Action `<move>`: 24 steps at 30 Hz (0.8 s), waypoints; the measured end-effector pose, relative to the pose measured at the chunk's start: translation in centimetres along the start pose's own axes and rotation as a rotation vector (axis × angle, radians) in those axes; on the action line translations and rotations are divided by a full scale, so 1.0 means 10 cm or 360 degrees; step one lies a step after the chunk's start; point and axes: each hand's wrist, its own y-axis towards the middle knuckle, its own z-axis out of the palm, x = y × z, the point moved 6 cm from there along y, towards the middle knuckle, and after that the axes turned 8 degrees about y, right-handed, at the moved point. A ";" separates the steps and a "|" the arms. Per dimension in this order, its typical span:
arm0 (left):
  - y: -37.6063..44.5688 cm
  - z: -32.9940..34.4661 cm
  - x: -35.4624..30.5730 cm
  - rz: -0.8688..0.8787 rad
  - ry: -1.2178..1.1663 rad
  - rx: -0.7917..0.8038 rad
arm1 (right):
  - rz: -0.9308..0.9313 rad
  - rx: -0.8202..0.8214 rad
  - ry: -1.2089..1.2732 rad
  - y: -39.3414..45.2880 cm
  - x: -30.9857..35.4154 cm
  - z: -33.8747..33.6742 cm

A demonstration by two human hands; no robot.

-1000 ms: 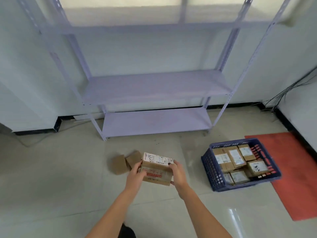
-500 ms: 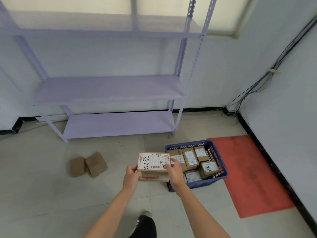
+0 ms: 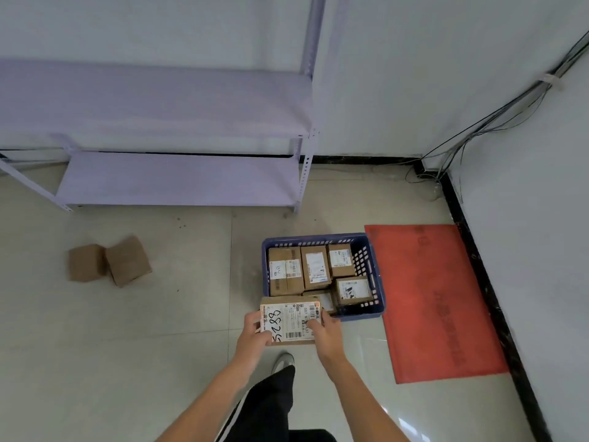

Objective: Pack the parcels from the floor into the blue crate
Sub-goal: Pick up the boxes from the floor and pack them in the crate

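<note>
1. Pale tiled floor (image 3: 159, 330) runs to white walls, with a lilac metal shelf rack (image 3: 178, 177) at the back and a red mat (image 3: 436, 301) to the right.
2. Both hands hold a brown cardboard parcel with a white label marked 5288 (image 3: 291, 320) over the near edge of the blue plastic crate (image 3: 376, 282).
3. Left hand (image 3: 253, 333) and right hand (image 3: 325, 333) curl their fingers round its ends.
4. Labelled brown parcels (image 3: 315, 266) fill the crate.
5. Two plain brown boxes (image 3: 110, 261) lie touching on the floor, well apart to the left.

Pale tiled floor (image 3: 143, 346) carries blue plastic slatted crate (image 3: 377, 279), two plain brown cardboard boxes (image 3: 110, 264) touching, red rectangular mat (image 3: 436, 301), lilac metal shelving rack (image 3: 178, 183).
</note>
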 end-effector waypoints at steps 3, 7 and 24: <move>0.20 0.30 0.02 -0.0082 -0.0025 -0.0031 | 0.0060 0.0047 -0.0022 0.35 -0.16 -0.16; 0.76 0.59 0.18 -0.0184 -0.0015 -0.0113 | 0.0196 0.0121 -0.0033 1.18 -0.71 -0.26; 3.54 1.25 1.50 -0.0371 0.0435 -0.0466 | 0.0433 0.0318 -0.0191 3.69 -2.03 0.42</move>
